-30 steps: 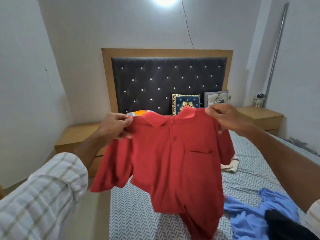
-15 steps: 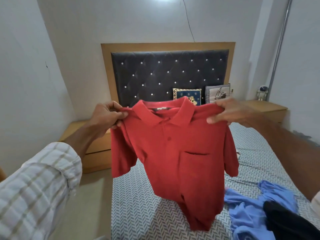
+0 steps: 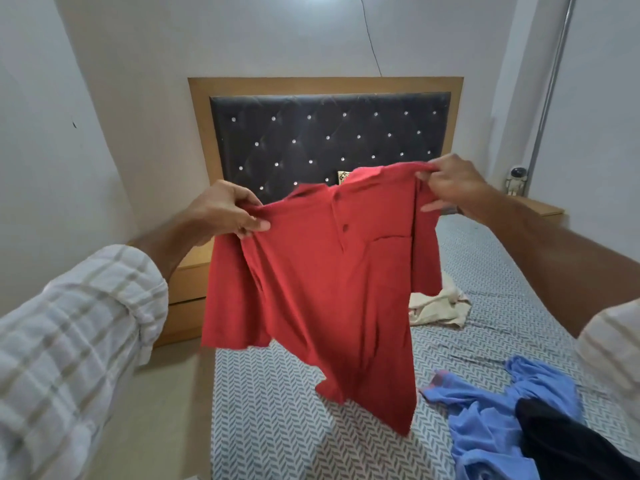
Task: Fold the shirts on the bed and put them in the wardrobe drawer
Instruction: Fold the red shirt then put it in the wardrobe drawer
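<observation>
A red polo shirt hangs in the air above the bed, spread between my two hands, tilted with its right shoulder higher. My left hand pinches its left shoulder. My right hand grips its right shoulder near the collar. The shirt's hem dangles just over the patterned sheet. A blue shirt lies crumpled on the bed at the lower right, with a black garment partly on top of it. A cream cloth lies behind the red shirt.
The bed has a dark tufted headboard in a wooden frame. Wooden bedside units stand on both sides, left and right; a small white figure stands on the right one. Bare floor runs along the bed's left side.
The shirt has swung and tilted: my left hand dropped lower and my right hand rose, and the hem has lifted toward the right. The camera has also shifted.
</observation>
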Available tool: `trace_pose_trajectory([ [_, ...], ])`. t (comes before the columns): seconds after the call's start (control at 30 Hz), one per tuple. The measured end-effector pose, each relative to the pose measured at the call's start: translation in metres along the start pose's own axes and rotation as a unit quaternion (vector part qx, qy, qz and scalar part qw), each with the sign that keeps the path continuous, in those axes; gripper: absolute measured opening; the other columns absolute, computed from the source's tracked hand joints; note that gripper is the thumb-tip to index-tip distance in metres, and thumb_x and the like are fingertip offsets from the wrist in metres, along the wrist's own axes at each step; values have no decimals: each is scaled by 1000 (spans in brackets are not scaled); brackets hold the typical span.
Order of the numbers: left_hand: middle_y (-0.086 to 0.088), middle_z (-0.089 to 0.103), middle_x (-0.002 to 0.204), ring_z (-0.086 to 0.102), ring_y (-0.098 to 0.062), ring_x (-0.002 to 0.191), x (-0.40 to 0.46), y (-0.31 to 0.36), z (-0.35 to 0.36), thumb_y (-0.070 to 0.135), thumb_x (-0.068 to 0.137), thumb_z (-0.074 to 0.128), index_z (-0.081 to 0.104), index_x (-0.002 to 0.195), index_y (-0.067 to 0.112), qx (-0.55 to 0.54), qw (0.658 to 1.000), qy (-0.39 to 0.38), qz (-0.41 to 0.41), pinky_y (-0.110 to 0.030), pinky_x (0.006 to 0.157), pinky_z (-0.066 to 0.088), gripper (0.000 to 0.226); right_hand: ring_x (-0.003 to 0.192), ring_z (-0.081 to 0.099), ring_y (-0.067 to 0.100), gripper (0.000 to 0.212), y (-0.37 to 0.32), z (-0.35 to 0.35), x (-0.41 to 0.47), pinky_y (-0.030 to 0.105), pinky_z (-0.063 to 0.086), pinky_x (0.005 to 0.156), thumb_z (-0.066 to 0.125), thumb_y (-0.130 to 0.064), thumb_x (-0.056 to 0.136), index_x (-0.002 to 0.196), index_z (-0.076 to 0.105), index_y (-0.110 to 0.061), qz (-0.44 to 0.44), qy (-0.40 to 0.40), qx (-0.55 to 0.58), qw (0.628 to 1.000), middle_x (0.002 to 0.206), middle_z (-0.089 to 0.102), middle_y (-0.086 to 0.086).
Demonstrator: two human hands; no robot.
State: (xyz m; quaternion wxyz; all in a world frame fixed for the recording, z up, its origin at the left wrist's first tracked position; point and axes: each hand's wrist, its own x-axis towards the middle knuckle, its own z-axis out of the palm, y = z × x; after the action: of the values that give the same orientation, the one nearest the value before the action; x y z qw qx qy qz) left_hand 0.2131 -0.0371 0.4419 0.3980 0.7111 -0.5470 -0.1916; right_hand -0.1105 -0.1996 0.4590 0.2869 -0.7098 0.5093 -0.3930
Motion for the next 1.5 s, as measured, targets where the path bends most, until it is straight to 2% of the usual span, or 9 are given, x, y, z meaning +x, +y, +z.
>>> trace_pose_trajectory([
  [0.13, -15, 70, 74, 66, -17, 46, 25, 35, -14, 4, 94, 60, 57, 108, 5, -2, 978, 201, 47, -25, 43, 52, 15, 87, 72, 20, 12, -23, -10, 17, 41, 62, 80, 62, -20, 99, 102, 73, -22, -140, 117, 4, 983, 98, 73, 3],
  [0.27, -17, 60, 96, 72, -36, 59, 33, 60, -29, -10, 88, 24, 43, 114, 12, -165, 959, 229, 0, -45, 53, 62, 39, 88, 71, 16, 15, -31, -15, 25, 36, 63, 78, 68, -17, 95, 107, 75, -21, -127, 79, -29, 988, 99, 73, 0],
  [0.4, -6, 66, 86, 72, -18, 55, 27, 47, -32, -16, 84, 35, 61, 95, 12, -94, 953, 283, 49, -36, 56, 63, 40, 77, 68, 10, 25, -26, -18, 21, 13, 57, 58, 66, -6, 94, 113, 74, -21, -156, 125, -27, 979, 97, 72, -2],
  [0.63, -17, 72, 64, 73, -30, 59, 8, 14, -36, -4, 74, 33, 68, 85, 17, 68, 977, 200, 24, -41, 71, 63, 43, 68, 71, 18, 18, -8, -16, 13, 32, 62, 68, 57, -18, 99, 104, 72, -26, -118, 66, -118, 984, 93, 71, -2],
  [0.9, -18, 74, 71, 75, -28, 67, 43, -57, -1, 12, 99, 45, 63, 89, 5, 61, 975, 60, -202, -34, 75, 61, 21, 104, 64, 29, 23, 41, 26, 23, 38, 63, 56, 54, -20, 103, 122, 64, -13, 170, -155, -4, 973, 117, 63, 7],
  [1.07, -18, 64, 101, 69, -33, 76, 71, -100, 57, 1, 102, 36, 53, 114, 5, -188, 943, 20, -275, -37, 45, 59, 21, 99, 66, 27, 16, 86, 80, 44, 41, 63, 62, 46, -5, 104, 110, 62, -3, 292, -194, 190, 917, 108, 68, 15],
  [1.17, -15, 68, 107, 68, -25, 80, 111, -112, 69, 3, 103, 34, 55, 129, 8, -348, 899, 65, -259, -34, 49, 59, 34, 92, 66, 24, 20, 80, 101, 67, 39, 62, 70, 45, -1, 103, 94, 63, -5, 258, -132, 308, 906, 100, 68, 13],
  [1.33, -9, 65, 92, 64, -17, 77, 160, -58, 40, 3, 105, 27, 61, 95, 12, -467, 867, 102, -139, -25, 56, 60, 37, 92, 63, 16, 37, 26, 103, 122, 32, 55, 90, 29, 1, 104, 92, 61, -12, 137, -35, 421, 896, 94, 67, 6],
  [1.5, -13, 69, 91, 69, -21, 80, 184, -11, -13, -3, 100, 24, 65, 103, 5, -477, 860, 178, -24, -33, 72, 62, 42, 97, 65, 23, 42, -23, 82, 152, 36, 58, 91, 29, 10, 96, 105, 66, -7, 46, 22, 487, 872, 98, 66, 13],
])
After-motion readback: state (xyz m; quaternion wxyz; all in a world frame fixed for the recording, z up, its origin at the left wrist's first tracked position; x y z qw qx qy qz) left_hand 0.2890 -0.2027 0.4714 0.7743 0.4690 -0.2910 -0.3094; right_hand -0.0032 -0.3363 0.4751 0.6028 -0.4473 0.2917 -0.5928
